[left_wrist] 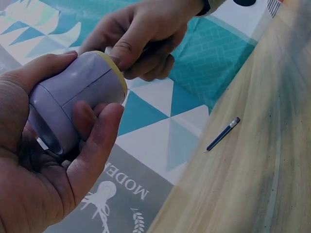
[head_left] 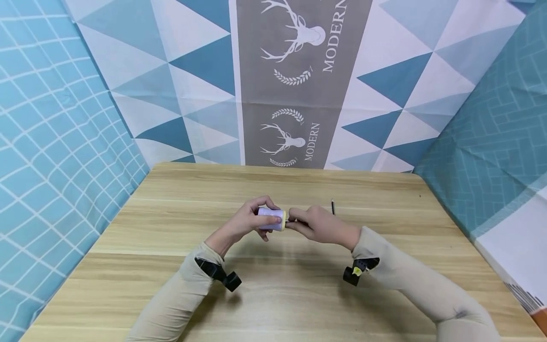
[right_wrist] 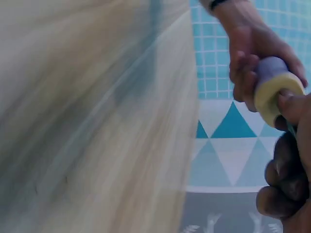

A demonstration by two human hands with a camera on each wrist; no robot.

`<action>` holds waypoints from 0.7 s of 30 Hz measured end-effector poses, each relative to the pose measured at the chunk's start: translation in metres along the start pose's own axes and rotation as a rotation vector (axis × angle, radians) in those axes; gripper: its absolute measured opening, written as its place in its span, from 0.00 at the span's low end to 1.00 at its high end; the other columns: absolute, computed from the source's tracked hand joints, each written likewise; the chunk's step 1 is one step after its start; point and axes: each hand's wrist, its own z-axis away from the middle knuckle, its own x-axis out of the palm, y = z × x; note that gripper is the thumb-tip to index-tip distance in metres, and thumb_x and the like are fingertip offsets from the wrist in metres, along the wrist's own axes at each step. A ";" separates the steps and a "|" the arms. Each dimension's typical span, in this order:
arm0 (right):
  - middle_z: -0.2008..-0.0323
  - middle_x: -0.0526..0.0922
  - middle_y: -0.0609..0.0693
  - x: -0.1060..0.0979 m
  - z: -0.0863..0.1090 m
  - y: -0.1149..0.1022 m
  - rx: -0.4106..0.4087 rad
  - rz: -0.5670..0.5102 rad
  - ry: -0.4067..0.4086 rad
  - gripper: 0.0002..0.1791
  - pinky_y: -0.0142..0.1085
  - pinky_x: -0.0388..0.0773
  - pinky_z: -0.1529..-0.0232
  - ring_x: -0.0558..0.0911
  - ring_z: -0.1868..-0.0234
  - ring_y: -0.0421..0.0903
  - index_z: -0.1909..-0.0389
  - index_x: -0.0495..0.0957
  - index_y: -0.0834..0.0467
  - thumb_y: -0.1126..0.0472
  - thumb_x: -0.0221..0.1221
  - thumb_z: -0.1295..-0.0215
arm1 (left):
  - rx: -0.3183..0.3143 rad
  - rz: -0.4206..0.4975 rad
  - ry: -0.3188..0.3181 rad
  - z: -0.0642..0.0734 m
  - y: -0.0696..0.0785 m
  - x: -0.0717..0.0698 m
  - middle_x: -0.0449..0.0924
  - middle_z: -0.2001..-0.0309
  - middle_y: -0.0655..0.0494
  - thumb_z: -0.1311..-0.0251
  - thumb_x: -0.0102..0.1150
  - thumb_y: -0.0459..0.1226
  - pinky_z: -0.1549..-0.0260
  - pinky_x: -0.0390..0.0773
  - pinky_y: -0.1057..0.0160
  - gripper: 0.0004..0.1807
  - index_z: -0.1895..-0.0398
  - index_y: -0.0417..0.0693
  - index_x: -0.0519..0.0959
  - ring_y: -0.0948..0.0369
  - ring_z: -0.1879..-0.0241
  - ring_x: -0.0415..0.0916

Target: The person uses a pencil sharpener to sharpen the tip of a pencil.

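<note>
Above the table, my left hand (head_left: 245, 219) grips a pale purple, rounded pencil sharpener (left_wrist: 85, 80) with a yellow end. Thumb and fingers wrap its sides, and the yellow end faces right. My right hand (head_left: 320, 226) is right at that end, pinching a thin pencil (head_left: 291, 221) between thumb and curled fingers. Only a short dark piece of the pencil shows; its tip is hidden at the sharpener's yellow face, and the fingers cover most of the rest.
A short dark pencil (left_wrist: 223, 133) lies on the wooden table (head_left: 179, 190), beyond the right hand. Patterned cloth (head_left: 209, 95) hangs behind the table, with blue cloth (head_left: 51, 142) at the left side. Both wrists wear small black cameras.
</note>
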 end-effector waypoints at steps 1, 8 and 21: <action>0.83 0.66 0.39 -0.002 -0.001 0.000 0.063 -0.109 -0.023 0.08 0.24 0.59 0.85 0.59 0.84 0.30 0.68 0.69 0.57 0.67 0.56 0.27 | 0.002 -0.005 -0.001 0.000 0.000 0.000 0.76 0.69 0.46 0.41 0.63 0.30 0.83 0.84 0.62 0.11 0.59 0.33 0.72 0.57 0.76 0.75; 0.88 0.59 0.41 -0.018 -0.009 -0.001 0.526 -0.687 -0.225 0.11 0.29 0.53 0.87 0.56 0.88 0.36 0.70 0.67 0.60 0.63 0.53 0.24 | -0.006 0.002 -0.006 0.000 0.001 0.001 0.76 0.69 0.46 0.40 0.62 0.30 0.83 0.84 0.62 0.12 0.59 0.33 0.72 0.58 0.76 0.76; 0.90 0.61 0.41 -0.027 -0.015 0.006 0.824 -1.275 -0.381 0.12 0.26 0.51 0.90 0.56 0.91 0.35 0.65 0.70 0.58 0.59 0.44 0.20 | 0.032 -0.008 0.015 0.001 0.003 -0.003 0.77 0.68 0.46 0.42 0.64 0.31 0.82 0.84 0.62 0.14 0.57 0.32 0.73 0.55 0.75 0.77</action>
